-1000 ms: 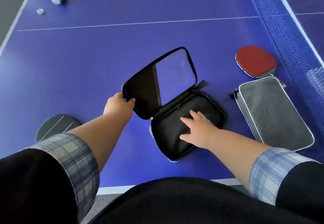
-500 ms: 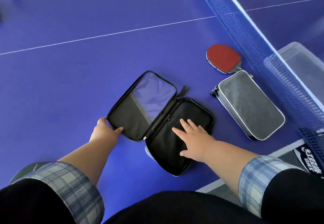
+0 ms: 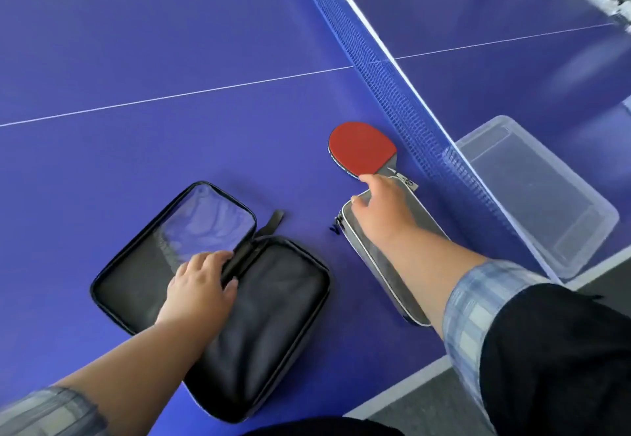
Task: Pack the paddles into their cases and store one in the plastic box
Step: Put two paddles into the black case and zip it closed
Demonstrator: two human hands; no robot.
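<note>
A black paddle case (image 3: 273, 306) lies unzipped and spread flat on the blue table, its clear-windowed flap to the left. My left hand (image 3: 199, 285) rests on its hinge, fingers loosely bent over the spine. A red paddle (image 3: 362, 149) lies near the net, its handle partly under my right hand (image 3: 382, 210), which reaches over the closed grey case (image 3: 386, 265) with fingertips touching the paddle's neck. A clear plastic box (image 3: 539, 196) sits beyond the net at the right.
The blue net (image 3: 403, 94) runs diagonally between the cases and the box. The table's white-lined front edge (image 3: 403, 384) is close at the lower right, with grey floor below.
The flap of the black case went down flat. My left hand moved from the flap's edge onto the hinge. My right hand left the case's inside and reached to the red paddle. The view swung right.
</note>
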